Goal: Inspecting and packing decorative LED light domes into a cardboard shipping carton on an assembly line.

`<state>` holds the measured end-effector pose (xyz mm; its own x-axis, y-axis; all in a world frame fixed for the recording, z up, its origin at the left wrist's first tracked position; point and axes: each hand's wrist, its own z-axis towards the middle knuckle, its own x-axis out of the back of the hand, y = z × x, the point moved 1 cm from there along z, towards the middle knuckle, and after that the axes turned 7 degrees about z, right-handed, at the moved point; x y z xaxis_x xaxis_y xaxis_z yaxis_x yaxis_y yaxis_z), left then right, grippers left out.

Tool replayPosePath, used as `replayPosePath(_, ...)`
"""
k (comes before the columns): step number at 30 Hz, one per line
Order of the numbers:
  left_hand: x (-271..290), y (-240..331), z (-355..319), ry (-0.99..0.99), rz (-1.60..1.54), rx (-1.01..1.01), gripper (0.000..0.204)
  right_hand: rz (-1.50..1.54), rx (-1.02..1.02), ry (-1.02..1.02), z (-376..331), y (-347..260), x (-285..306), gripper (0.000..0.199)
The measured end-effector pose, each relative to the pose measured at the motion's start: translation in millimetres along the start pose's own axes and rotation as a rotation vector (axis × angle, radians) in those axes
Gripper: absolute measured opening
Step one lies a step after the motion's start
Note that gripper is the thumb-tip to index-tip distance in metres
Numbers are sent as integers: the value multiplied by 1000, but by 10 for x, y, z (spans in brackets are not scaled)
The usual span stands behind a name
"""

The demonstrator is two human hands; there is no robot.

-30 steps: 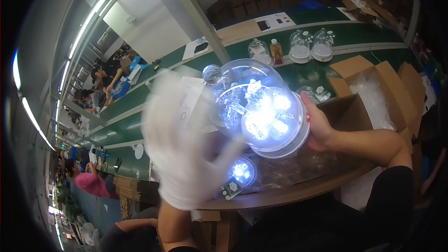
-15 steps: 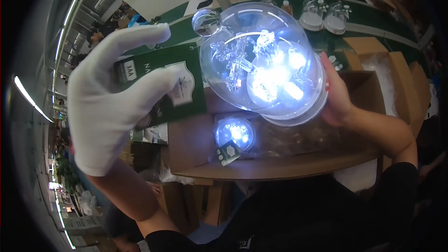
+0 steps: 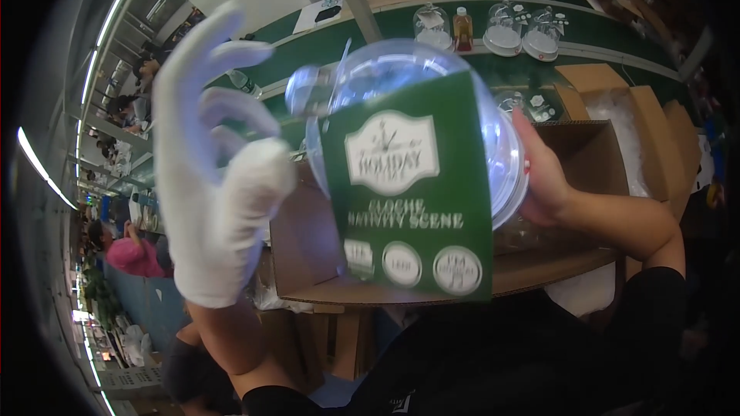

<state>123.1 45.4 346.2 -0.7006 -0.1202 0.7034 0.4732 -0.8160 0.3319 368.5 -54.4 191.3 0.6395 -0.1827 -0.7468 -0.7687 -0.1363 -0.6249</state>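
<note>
A clear cloche (image 3: 385, 62) with a round knob is held tilted over an open cardboard box, its knob toward the left and its inside glowing blue-white. My bare right hand (image 3: 546, 177) grips it by the base on the right side. From near the knob hangs a green tag (image 3: 416, 231) with white shapes, covering most of the dome and whatever is inside it. My left hand (image 3: 223, 185), in a white glove, is just left of the tag and knob. Its fingers are apart and curved, with nothing between them.
Below the cloche is the open cardboard box (image 3: 302, 243). Several more cloches, one of them here (image 3: 502, 35), and an amber bottle (image 3: 462, 31) stand on the green bench (image 3: 370, 38) beyond. Another box (image 3: 655, 119) with plastic wrap sits at right. People work at far left.
The green tag has swung from beside the dome to in front of it. My left hand has come off the tag and its fingers have spread. The lit cloche in the box is now hidden.
</note>
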Motion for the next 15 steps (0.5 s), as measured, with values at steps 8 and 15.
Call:
replayPosePath(8, -200, 77, -144, -234, -215, 199, 27, -28, 12, 39, -110, 138, 156, 65)
replayPosePath(15, -386, -24, -379, -153, -173, -4, 10, -145, -267, -75, -449, 57, 492, 80)
